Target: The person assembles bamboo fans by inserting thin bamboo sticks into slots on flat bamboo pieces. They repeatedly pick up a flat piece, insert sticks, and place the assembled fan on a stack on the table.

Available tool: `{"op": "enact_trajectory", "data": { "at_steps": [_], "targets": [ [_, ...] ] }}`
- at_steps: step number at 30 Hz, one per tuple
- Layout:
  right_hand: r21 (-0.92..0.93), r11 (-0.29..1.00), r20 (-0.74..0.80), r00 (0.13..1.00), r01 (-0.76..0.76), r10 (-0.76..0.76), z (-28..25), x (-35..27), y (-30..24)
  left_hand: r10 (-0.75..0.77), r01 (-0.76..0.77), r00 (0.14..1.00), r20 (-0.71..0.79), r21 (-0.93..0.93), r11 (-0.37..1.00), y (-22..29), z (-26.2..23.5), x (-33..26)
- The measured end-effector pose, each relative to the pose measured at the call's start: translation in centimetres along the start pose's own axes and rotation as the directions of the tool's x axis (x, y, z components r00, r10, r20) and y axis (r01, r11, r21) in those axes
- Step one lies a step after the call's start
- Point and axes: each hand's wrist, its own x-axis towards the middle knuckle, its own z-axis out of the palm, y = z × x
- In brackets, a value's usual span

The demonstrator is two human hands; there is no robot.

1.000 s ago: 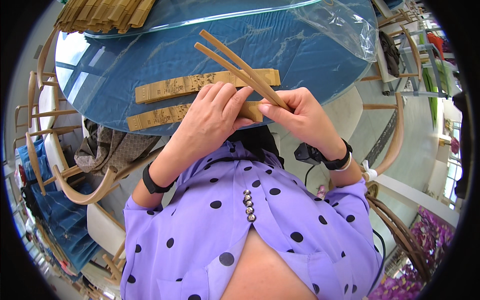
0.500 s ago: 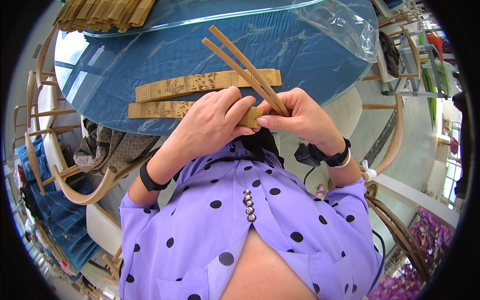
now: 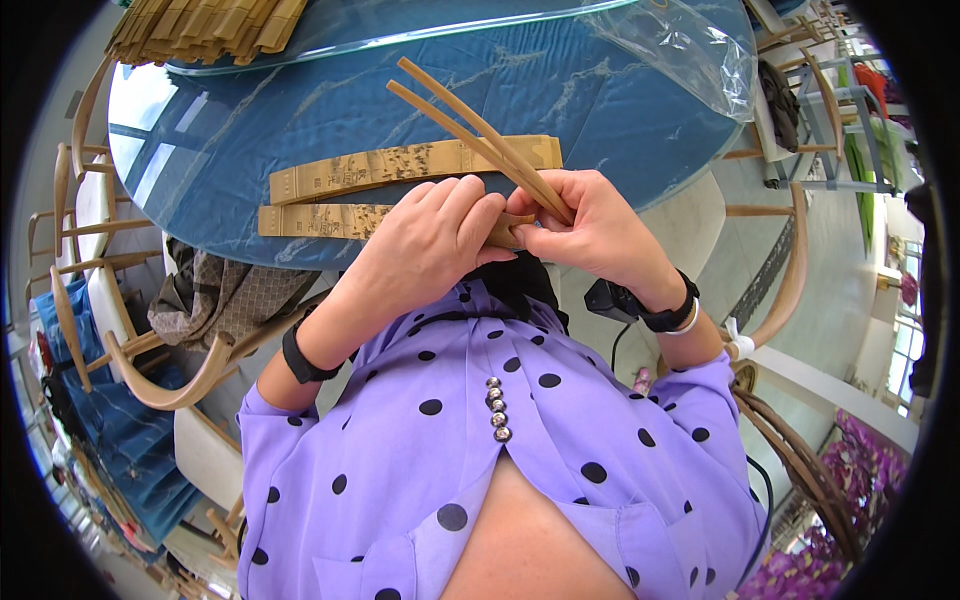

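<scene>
Not much packaging around here, honestly. The main one is a clear plastic bag (image 3: 690,50) at the upper right of the frame, crumpled and see-through, lying on the blue round table (image 3: 300,110) near its far edge. No labels, signs or screens that I can spot. Closest thing to printed stuff: two flat tan bamboo slat mats (image 3: 400,165) in the upper middle, lying side by side on the table just above the hands — long narrow rectangles with dark markings printed across them. There's a heap of similar tan slats (image 3: 200,25) at the top left edge, plain as far as I can tell.
</scene>
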Motion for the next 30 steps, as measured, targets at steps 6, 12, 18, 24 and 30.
{"op": "enact_trajectory", "data": {
  "at_steps": [6, 12, 18, 24, 30],
  "targets": [
    [-0.093, 0.996, -0.036, 0.999, -0.010, 0.007, 0.2, 0.0, 0.3, 0.025, -0.025, 0.999, 0.031, 0.002, 1.000, 0.1, 0.2, -0.1],
    [-0.190, 0.980, -0.050, 0.996, 0.059, -0.070, 0.5, 0.0, -0.1, 0.048, -0.050, 0.998, 0.032, 0.072, 0.996, 0.2, 0.6, -0.2],
    [-0.253, 0.964, -0.078, 0.991, 0.085, -0.108, 0.3, -0.3, -0.1, 0.051, -0.049, 0.998, -0.030, 0.045, 0.998, -0.1, 0.1, 0.1],
    [-0.408, 0.887, -0.139, 0.945, 0.218, -0.296, -2.8, -3.0, -0.5, 0.032, -0.030, 0.999, -0.020, 0.056, 0.998, -0.7, -0.9, 0.1],
    [-0.908, 0.346, -0.084, 0.705, 0.238, -0.704, -4.5, -6.0, -0.7, -0.011, 0.011, 0.999, -0.047, 0.016, 1.000, -1.2, -1.0, -0.1]
  ]
}}
